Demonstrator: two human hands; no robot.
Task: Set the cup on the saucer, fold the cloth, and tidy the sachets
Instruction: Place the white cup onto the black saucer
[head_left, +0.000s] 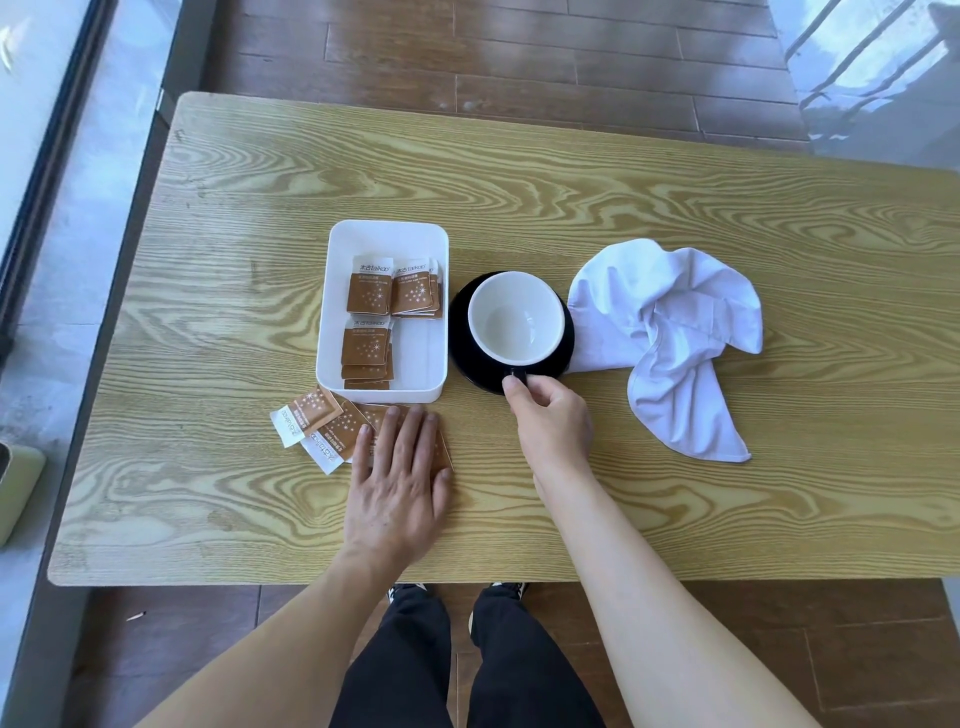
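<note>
A cup, white inside and dark outside, stands on a black saucer at the table's middle. My right hand pinches the cup's dark handle at its near side. A crumpled white cloth lies right of the saucer, touching its edge. A white tray left of the saucer holds several brown sachets. More brown sachets lie loose on the table in front of the tray. My left hand rests flat, fingers spread, on some of them.
The wooden table has its near edge just above my legs and shoes. A window frame runs along the left side. A pale green object sits on the floor at the far left.
</note>
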